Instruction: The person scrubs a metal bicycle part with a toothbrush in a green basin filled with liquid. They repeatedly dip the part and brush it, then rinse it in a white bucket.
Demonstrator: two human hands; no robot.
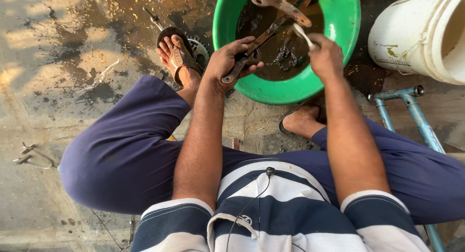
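Both hands at the green basin, one on a rusty part, one on a pale brush handle.

Nearest me I see blue trousers and a striped shirt; past the knees, my left hand point(231, 60) has its fingers wrapped round the lower end of a long rusty metal bracket point(271, 31) slanting over the green plastic basin point(345, 24), above its dark oily liquid. My right hand point(325, 55) pinches a thin pale brush handle point(303, 36) over the same basin. Right of the basin lies a white plastic bucket point(416, 34) with a yellowish smear; below it, a worn blue metal tube frame point(411, 106). Left of the basin, a sandalled foot point(178, 58) rests on wet concrete.
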